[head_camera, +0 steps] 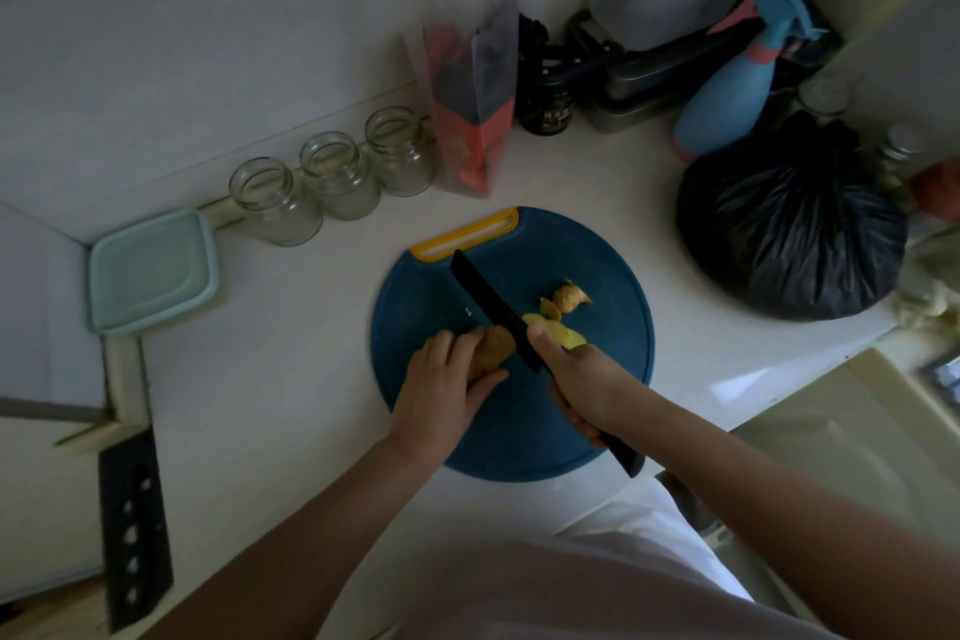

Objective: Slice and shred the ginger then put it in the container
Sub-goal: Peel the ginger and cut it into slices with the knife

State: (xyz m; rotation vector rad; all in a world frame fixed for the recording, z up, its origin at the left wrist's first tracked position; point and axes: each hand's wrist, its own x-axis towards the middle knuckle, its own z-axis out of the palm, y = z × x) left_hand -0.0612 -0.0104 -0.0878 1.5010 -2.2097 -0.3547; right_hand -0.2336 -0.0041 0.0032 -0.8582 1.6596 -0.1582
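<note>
White counter (291, 379) bears a blue board (415, 307); left fingers (441, 343) clamp ginger (496, 343), right fingers (574, 418) clamp the knife (493, 307).

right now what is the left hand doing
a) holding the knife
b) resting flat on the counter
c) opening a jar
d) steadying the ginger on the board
d: the left hand grips the ginger on the cutting board, while the right hand holds the knife.
</note>
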